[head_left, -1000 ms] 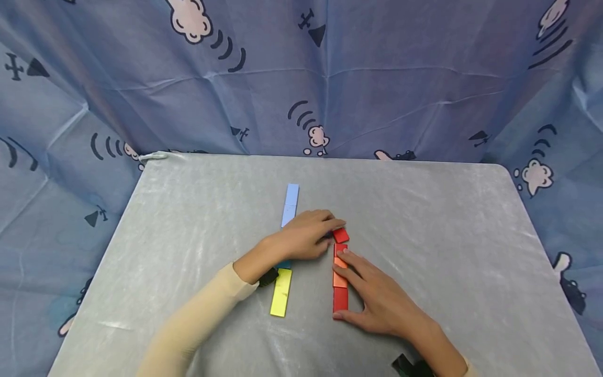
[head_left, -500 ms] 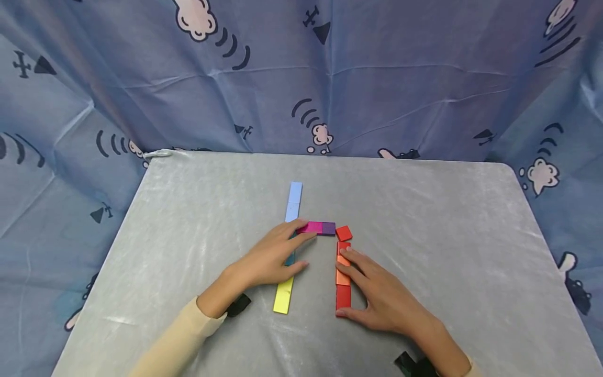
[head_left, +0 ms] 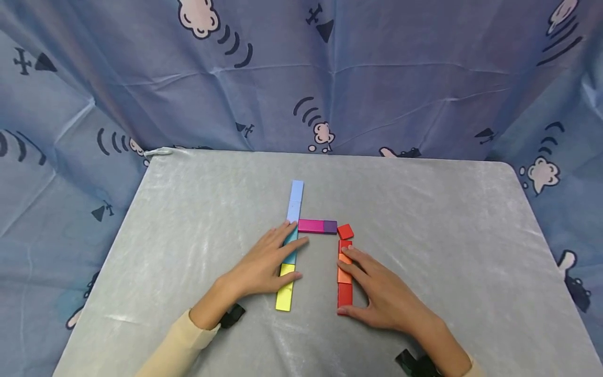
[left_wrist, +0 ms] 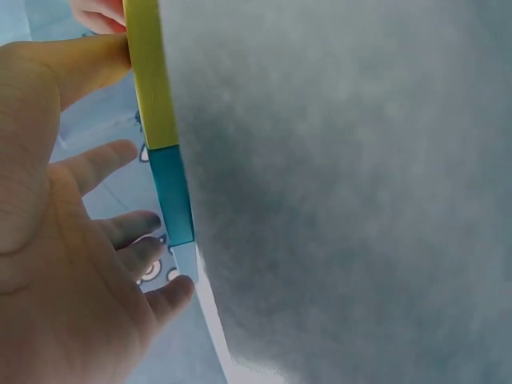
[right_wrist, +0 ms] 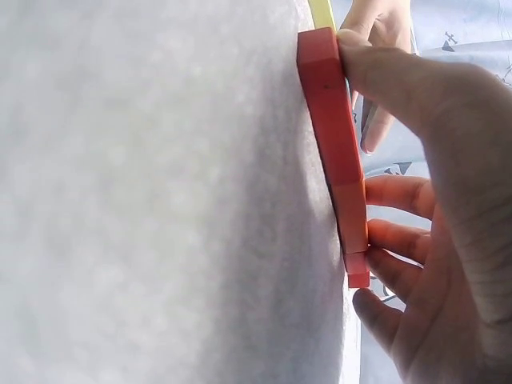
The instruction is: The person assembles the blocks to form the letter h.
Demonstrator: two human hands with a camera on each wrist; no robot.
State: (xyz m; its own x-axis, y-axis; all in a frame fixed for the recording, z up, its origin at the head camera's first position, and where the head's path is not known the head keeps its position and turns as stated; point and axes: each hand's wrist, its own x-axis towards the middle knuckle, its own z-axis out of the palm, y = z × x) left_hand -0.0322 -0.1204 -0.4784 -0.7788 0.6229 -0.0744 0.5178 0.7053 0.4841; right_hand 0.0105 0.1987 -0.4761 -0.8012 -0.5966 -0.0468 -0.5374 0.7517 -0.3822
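Observation:
My left hand (head_left: 259, 264) lies with spread fingers over the left row of blocks: light blue blocks (head_left: 296, 199), a teal block (head_left: 292, 254) and a yellow block (head_left: 285, 298). In the left wrist view the thumb is at the yellow block (left_wrist: 150, 80). My right hand (head_left: 383, 293) rests along the right row, its thumb by the near red block (head_left: 345, 298) and fingertips on the orange block (head_left: 345, 275). A magenta block (head_left: 311, 226) and a purple block (head_left: 330, 227) bridge the rows crosswise. A small red block (head_left: 345, 231) sits tilted at the corner.
A grey cloth-covered table (head_left: 447, 225) lies under everything. Behind it and at both sides hangs a blue patterned curtain (head_left: 400, 104). Dark wrist devices, such as the left one (head_left: 233, 316), sit under each wrist.
My left hand has drawn back from the small red block to the left row, leaving the magenta and purple blocks in view. The right hand stays along its row.

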